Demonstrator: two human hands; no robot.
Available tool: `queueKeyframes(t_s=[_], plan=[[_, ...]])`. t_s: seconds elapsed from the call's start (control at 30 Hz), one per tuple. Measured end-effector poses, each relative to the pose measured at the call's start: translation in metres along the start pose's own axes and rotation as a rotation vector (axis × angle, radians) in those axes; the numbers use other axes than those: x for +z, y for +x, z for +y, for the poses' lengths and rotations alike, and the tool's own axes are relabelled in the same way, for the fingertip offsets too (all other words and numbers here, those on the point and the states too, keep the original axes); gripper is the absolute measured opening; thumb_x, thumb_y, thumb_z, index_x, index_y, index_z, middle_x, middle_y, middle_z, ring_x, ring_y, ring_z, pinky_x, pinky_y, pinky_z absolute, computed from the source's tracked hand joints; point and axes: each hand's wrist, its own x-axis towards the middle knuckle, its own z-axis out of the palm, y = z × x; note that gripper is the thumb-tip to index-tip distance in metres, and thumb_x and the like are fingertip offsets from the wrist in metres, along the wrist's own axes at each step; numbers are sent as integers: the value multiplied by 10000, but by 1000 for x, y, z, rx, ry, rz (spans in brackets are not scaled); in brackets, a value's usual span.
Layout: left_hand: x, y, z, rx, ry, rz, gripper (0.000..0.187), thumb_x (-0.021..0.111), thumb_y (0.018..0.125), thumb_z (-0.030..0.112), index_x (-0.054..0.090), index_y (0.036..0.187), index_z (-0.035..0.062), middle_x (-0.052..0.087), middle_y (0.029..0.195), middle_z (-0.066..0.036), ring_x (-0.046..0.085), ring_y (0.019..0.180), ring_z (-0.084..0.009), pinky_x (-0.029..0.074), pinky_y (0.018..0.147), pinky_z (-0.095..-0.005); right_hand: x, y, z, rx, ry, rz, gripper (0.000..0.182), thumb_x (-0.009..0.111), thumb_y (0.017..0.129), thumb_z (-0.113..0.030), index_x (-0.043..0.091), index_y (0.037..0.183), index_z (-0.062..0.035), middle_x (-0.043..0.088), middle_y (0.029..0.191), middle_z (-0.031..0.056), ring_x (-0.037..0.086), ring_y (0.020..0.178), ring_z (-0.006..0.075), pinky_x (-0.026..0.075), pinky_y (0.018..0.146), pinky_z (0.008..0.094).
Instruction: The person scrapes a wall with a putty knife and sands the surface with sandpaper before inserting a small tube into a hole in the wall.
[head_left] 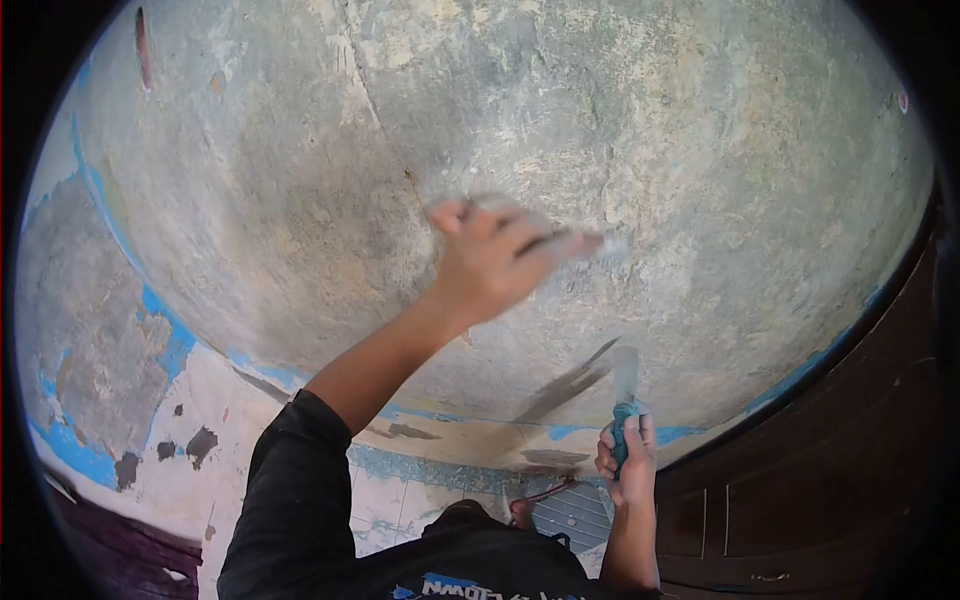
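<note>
A bare, patchy grey-and-cream wall (330, 200) fills most of the head view. My left hand (490, 255) reaches up against its middle, back of the hand toward me. The fingers look spread over the surface, though motion smears them. A pale blur shows just past the fingertip on the right. Lower right, my right hand (630, 460) is closed around the teal handle of a putty knife (626, 375). Its broad blade points up toward the wall, close to the lower part, where a shadow falls on the surface.
Flaking blue paint (170, 325) edges the wall at left and below. A dark wooden cabinet (770, 500) stands at the lower right. Below are pale floor tiles (385, 500) with debris and a grey-blue ribbed object (575, 515). Dark purple cloth (130, 545) lies at lower left.
</note>
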Motion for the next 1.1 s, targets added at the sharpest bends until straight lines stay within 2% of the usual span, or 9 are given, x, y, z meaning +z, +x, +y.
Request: queueKeyframes(t_s=[0.1, 0.33, 0.43, 0.53, 0.63, 0.73, 0.8, 0.93, 1.1], plan=[[-7, 6, -12, -144, 26, 28, 231, 806, 777, 245, 755, 998, 288, 574, 880, 108, 504, 930, -122, 226, 854, -390, -5, 1, 0, 19, 7, -14, 263, 543, 1048, -303, 469, 1278, -199, 504, 764, 25, 388, 499, 72, 287, 416, 208], [-7, -1, 1, 44, -37, -79, 252, 810, 771, 241, 766, 1014, 292, 570, 863, 103, 506, 900, -115, 230, 832, -382, -15, 2, -7, 64, 30, -6, 279, 521, 1060, -248, 464, 1324, -177, 518, 750, 28, 414, 497, 76, 312, 411, 216], [-8, -1, -20, -189, 45, 37, 250, 812, 762, 251, 762, 1004, 286, 570, 860, 100, 507, 900, -106, 230, 827, -379, -16, 1, -4, 72, 19, 4, 276, 525, 1059, -248, 466, 1319, -179, 518, 749, 27, 408, 489, 75, 309, 411, 215], [-10, 2, -9, 6, -52, -104, 275, 825, 748, 252, 760, 1014, 267, 560, 849, 101, 505, 882, -109, 232, 831, -378, -17, 4, -1, 95, 19, 11, 268, 527, 1058, -247, 470, 1312, -180, 519, 748, 26, 404, 485, 72, 307, 411, 215], [-10, 2, -3, 138, -68, -84, 298, 817, 761, 224, 768, 1054, 252, 544, 832, 99, 494, 864, -114, 233, 833, -373, -18, 3, 3, 129, -6, -1, 262, 527, 1058, -243, 473, 1306, -182, 519, 747, 28, 402, 484, 68, 302, 408, 216], [-10, 2, -24, -131, 81, 3, 250, 814, 765, 233, 764, 1010, 241, 547, 849, 100, 495, 884, -113, 248, 852, -380, -18, 5, 3, 126, -27, 4, 250, 521, 1058, -242, 475, 1298, -190, 513, 745, 32, 398, 484, 70, 297, 406, 220], [-11, 4, -19, -79, 32, -54, 202, 774, 807, 233, 754, 1008, 247, 564, 880, 107, 503, 922, -106, 264, 865, -388, -17, 5, -1, 118, -44, 22, 228, 508, 1059, -246, 480, 1281, -202, 501, 747, 38, 390, 486, 77, 295, 406, 222], [-17, -4, -1, 253, -90, -300, 168, 700, 862, 203, 732, 1018, 256, 589, 920, 110, 524, 975, -105, 291, 880, -397, -15, 10, -20, -36, -133, -25, 237, 495, 1058, -229, 485, 1286, -163, 513, 755, 41, 397, 489, 71, 302, 417, 220], [-36, -27, -8, -10, -59, -228, 287, 798, 762, 159, 754, 1031, 248, 628, 967, 64, 540, 958, -150, 313, 885, -374, 5, 27, -73, -385, -381, -157, 284, 531, 1042, -198, 510, 1295, -71, 524, 775, 8, 424, 549, 41, 323, 473, 202]])
